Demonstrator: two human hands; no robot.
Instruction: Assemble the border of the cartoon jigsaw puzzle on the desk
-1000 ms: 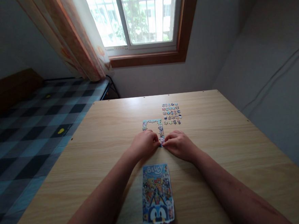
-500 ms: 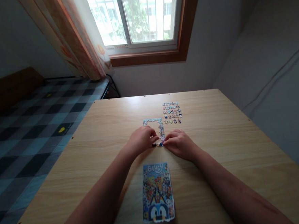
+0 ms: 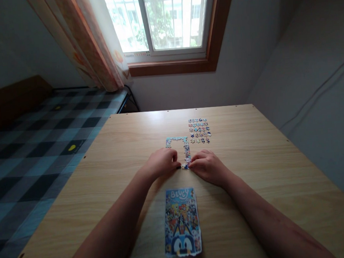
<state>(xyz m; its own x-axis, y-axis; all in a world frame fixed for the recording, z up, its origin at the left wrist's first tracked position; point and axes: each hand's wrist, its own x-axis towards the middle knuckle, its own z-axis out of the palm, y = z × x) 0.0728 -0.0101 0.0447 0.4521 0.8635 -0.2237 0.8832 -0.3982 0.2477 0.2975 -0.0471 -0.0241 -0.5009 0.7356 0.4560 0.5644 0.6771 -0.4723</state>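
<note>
A partly built jigsaw border (image 3: pixel 185 145) lies in the middle of the wooden table (image 3: pixel 251 170). My left hand (image 3: pixel 161 164) rests with curled fingers at the border's near left side, its fingertips pinching a small dark puzzle piece (image 3: pixel 178 167). Close beside it, my right hand (image 3: pixel 207 166) presses its pinched fingertips on the border's near right corner (image 3: pixel 186 166). The two hands almost touch. A colourful picture card (image 3: pixel 181 222) with a blue cartoon dog lies flat on the table between my forearms.
Several loose puzzle pieces (image 3: pixel 199 130) are laid out in rows beyond my right hand. Left of the table is a bed with a checked cover (image 3: pixel 43 142). A window (image 3: pixel 161 19) and curtain (image 3: pixel 95 44) are behind the table; a grey wall is at right.
My left hand drew back slightly from the border's corner, showing a small dark piece at its fingertips. My right hand stayed at the corner. The camera shifted a little.
</note>
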